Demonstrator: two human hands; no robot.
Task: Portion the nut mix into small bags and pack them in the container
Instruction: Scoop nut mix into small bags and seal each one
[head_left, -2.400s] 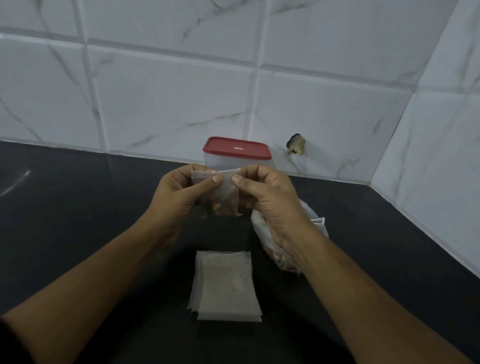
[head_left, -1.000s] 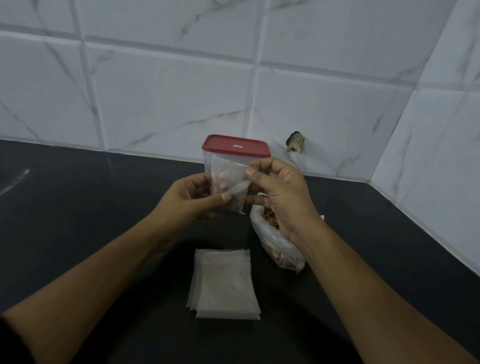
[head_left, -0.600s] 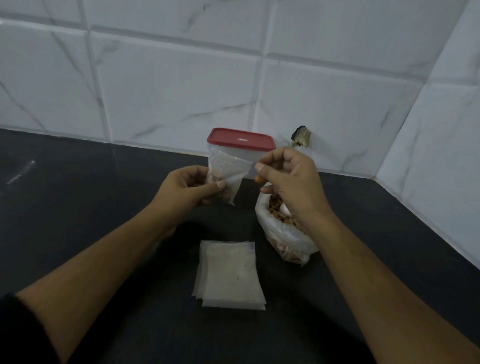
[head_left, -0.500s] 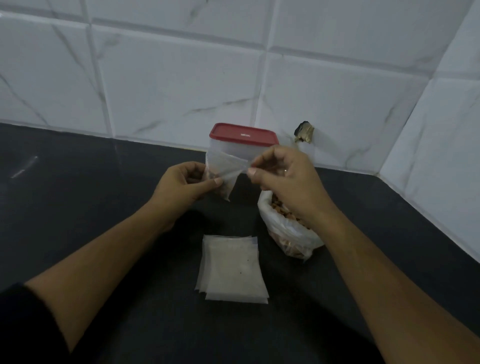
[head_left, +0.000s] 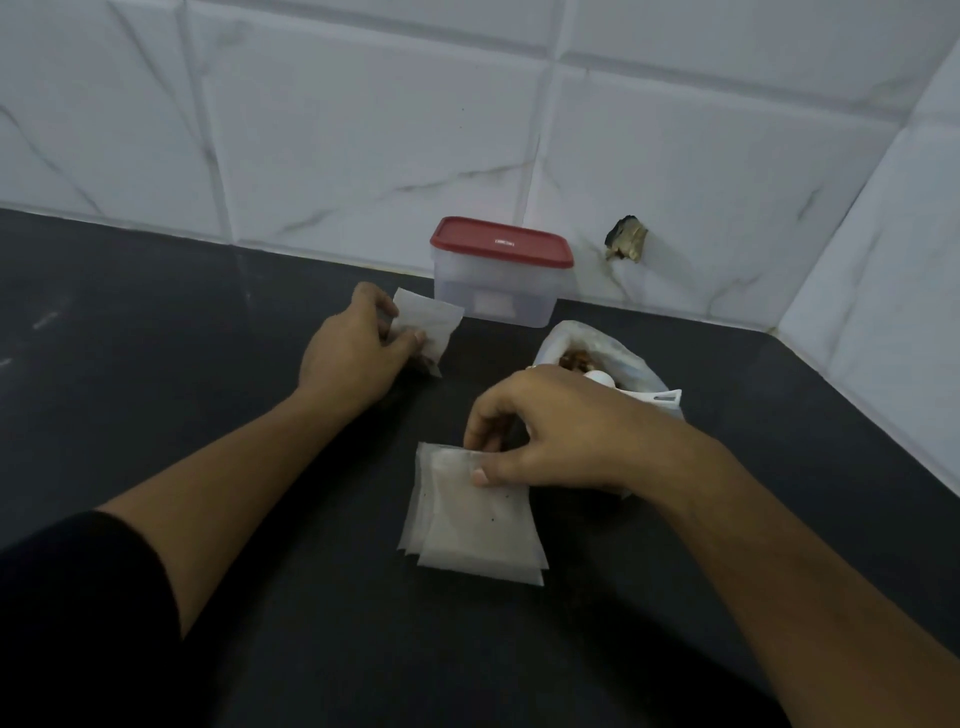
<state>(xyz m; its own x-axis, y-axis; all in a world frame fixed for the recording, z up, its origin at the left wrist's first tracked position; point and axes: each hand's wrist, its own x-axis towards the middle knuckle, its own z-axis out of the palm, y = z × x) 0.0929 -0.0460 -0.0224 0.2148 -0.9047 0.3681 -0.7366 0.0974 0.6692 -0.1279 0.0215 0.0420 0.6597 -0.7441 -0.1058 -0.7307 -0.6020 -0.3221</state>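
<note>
Fingers (head_left: 484, 474) of our right hand (head_left: 561, 431) pinch the far edge of the stack of empty bags (head_left: 475, 525) on the dark surface (head_left: 208, 322). Our left hand (head_left: 353, 353) grips a filled small bag (head_left: 428, 327) just in front of the red-lidded container (head_left: 498, 280). The bags look thin, translucent, limp and slippery, so we would peel one off by its top corner. The nut mix (head_left: 574, 358) sits in an open bag nearby.

Black counter (head_left: 156, 338), bag stack (head_left: 472, 525), container (head_left: 493, 291), nut bag (head_left: 626, 364)
</note>
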